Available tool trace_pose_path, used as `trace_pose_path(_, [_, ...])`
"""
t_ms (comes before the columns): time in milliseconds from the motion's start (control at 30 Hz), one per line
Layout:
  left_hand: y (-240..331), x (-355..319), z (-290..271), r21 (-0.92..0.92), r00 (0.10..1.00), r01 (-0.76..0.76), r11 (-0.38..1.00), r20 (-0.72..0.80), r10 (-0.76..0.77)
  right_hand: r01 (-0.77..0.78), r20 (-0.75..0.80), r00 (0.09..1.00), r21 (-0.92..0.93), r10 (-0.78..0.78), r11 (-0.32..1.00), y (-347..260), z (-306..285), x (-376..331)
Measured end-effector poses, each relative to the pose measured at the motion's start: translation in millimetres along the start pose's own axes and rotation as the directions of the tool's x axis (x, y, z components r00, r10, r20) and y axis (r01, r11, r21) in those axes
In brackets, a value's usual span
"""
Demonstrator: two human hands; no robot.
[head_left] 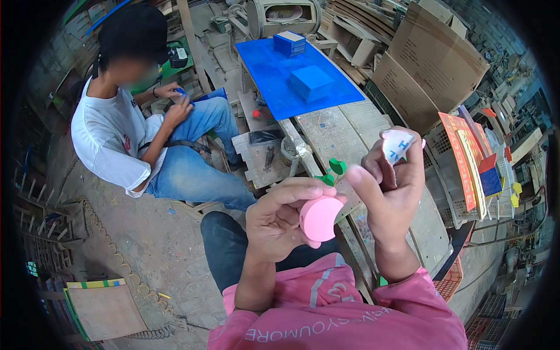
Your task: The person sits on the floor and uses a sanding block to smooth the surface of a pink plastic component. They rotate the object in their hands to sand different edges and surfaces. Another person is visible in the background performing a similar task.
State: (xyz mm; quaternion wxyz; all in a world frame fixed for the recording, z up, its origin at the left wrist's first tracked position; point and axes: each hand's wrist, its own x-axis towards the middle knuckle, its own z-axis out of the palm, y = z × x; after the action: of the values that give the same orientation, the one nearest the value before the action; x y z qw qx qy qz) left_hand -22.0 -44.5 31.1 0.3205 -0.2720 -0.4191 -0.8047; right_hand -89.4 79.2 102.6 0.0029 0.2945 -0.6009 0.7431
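Observation:
My left hand (269, 219) is closed around a pink crescent-shaped piece (319, 219), its flat face turned up and its concave side to the right. At the right, my raised right hand (392, 201) grips a torn, curled piece of sandpaper (398, 144), white-backed with blue print and brownish on the inner side. The two hands are apart, so the sandpaper does not touch the crescent. Just beyond my left fingers, small green crescent pieces (337, 166) show on the edge of the wooden bench (338, 129), partly hidden.
A blue board (265, 76) bears two blue stacks (311, 83) on the bench's far end. At the left sits a co-worker (119, 128) handling a small blue piece. Cardboard (434, 55) and painted panels (461, 157) stand at the right; a coiled hose (119, 254) lies on the floor.

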Motion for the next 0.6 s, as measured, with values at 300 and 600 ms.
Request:
trace_pose_path(300, [-1, -4, -2, 0.088, 0.999, 0.025, 0.996, -0.035, -0.022, 0.048, 0.076, 0.997, -0.264, -0.029, 0.963, -8, 5, 0])
trace_pose_path(600, [2, 0, 1, 0.086, 0.999, -0.042, 0.995, 0.005, 0.041, 0.261, 0.209, 0.953, -0.196, -0.22, 0.945, -11, 9, -3])
